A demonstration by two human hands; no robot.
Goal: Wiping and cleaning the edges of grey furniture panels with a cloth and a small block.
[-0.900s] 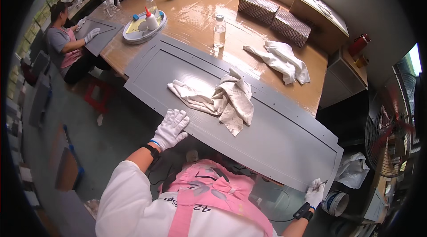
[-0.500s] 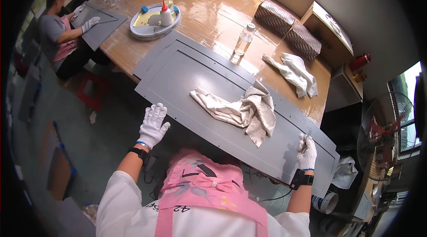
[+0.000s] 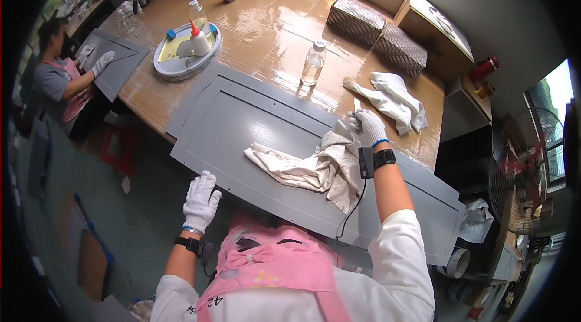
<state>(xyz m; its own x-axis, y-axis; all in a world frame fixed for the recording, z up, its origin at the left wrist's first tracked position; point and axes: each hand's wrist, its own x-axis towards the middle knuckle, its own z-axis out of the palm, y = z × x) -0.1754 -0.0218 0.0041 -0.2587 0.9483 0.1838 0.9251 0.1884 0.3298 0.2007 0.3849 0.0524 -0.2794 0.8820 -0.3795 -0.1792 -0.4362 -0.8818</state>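
A long grey panel (image 3: 218, 131) with a recessed border lies across the near side of the table, with another grey sheet partly under it. My left hand (image 3: 201, 201), in a white knit glove, is at the panel's near left edge, fingers stretched out and holding nothing. Over the far edge, my gloved right hand (image 3: 368, 127) is closed round a small pale flat strip (image 3: 357, 105) that sticks up past the fingers; its kind is unclear. Just beneath that hand bunches a stained whitish cloth (image 3: 290, 166), spread across the panel's middle.
Beyond the panel stand a clear capped bottle (image 3: 313, 63) and a white cloth (image 3: 396, 101). A round lid (image 3: 181, 69) at the left carries a red-tipped squeeze bottle (image 3: 198, 41). Patterned boxes (image 3: 357, 19) sit far right; a fan (image 3: 519, 171) stands right. A co-worker (image 3: 57, 77) handles another panel.
My right hand has moved from the panel's right end, up and left to the far edge beside the cloth, keeping the strip. My left hand stays near the near edge. The whole view has shifted slightly.
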